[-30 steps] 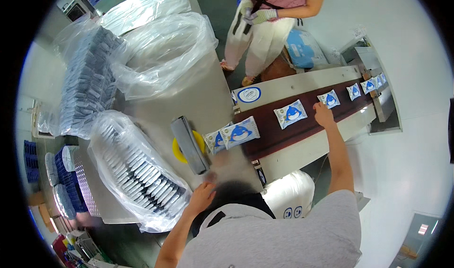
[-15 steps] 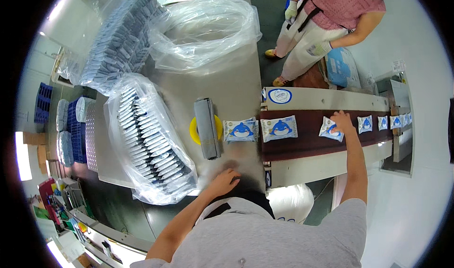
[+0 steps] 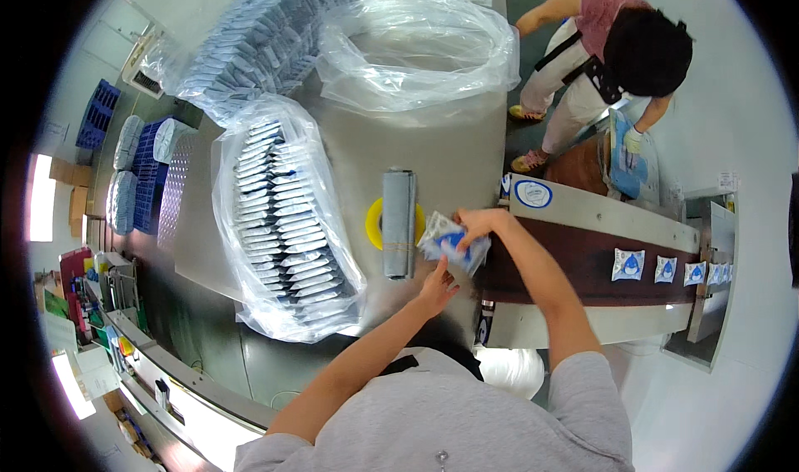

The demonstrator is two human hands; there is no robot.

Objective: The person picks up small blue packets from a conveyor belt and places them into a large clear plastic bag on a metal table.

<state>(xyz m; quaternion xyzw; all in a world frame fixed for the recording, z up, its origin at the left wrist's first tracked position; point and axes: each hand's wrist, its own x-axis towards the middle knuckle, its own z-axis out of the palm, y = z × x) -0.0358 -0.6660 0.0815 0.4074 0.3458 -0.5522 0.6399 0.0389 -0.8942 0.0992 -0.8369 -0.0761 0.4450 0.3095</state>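
My right hand [image 3: 477, 225] grips a white pillow packet [image 3: 456, 249] with a blue cartoon animal, held at the junction of the steel table and the conveyor. More packets seem to lie stacked under it, but blur hides how many. My left hand [image 3: 438, 289] is just below, fingers apart, index fingertip at the packet's lower edge. To the left, a grey roll [image 3: 399, 222] with a band round it lies across a yellow tape ring [image 3: 374, 224]. Further left, a clear bag [image 3: 337, 222] holds rows of such packets, edge up.
Several packets [image 3: 628, 265] sit spaced along the dark conveyor belt [image 3: 549, 264] at right. A large open plastic bag [image 3: 416, 97] rests on the steel table [image 3: 366, 147]. Another full bag [image 3: 250, 47] stands at far left. A co-worker [image 3: 616, 56] bends beyond the conveyor over a blue package [image 3: 628, 160].
My right hand has come left from the belt to the table edge with a packet. My left hand has risen toward the packets. The co-worker has bent down. The view has shifted.
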